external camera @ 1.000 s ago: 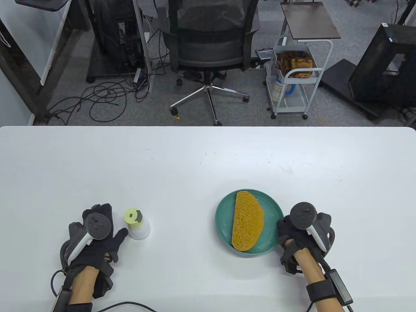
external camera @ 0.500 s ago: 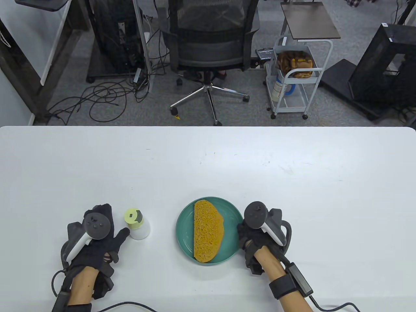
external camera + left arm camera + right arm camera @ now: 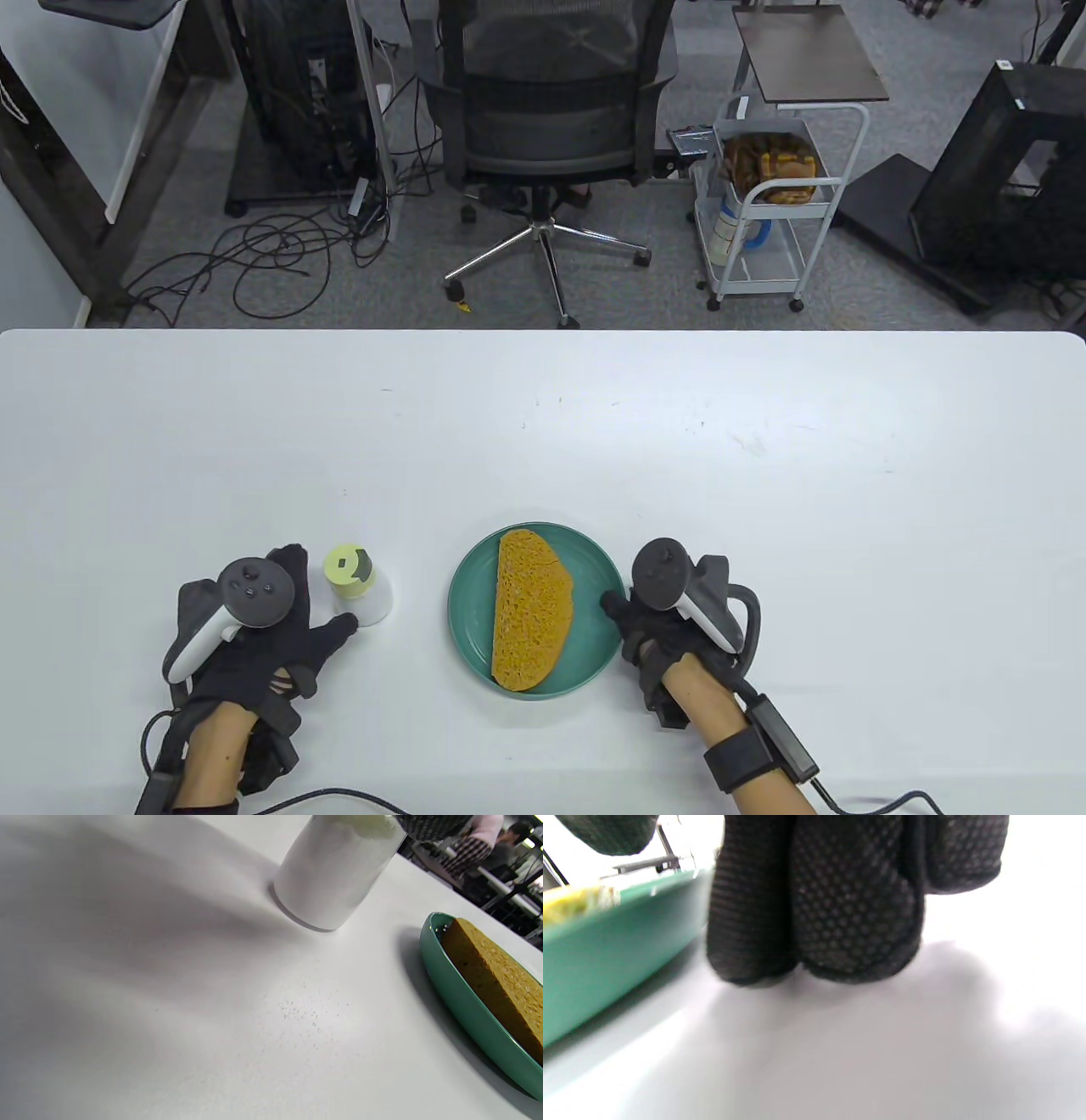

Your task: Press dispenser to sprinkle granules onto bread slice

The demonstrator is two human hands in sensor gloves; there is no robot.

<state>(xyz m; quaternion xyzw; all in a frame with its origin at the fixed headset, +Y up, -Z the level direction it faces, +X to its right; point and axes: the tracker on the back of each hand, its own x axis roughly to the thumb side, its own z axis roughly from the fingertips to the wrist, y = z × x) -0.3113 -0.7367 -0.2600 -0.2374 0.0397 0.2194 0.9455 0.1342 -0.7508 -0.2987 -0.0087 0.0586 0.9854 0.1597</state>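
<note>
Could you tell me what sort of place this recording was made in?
Most likely an office or lab set up for recording, not a kitchen: behind the white table stand a mesh office chair, loose cables on grey carpet, and a dark computer tower.

Light: bright and even overhead on the white table (image 3: pixel 543 407); no hard glare in the table view.
Shadows: soft and short beside the plate (image 3: pixel 594 645) and dispenser (image 3: pixel 361 586); broad grey bands in the left wrist view.
Focus: table view sharp.
Blur: right wrist view soft, gloved fingers (image 3: pixel 857 899) and plate rim smeared.
Overexposure: right wrist view's upper right washes out white.
</note>
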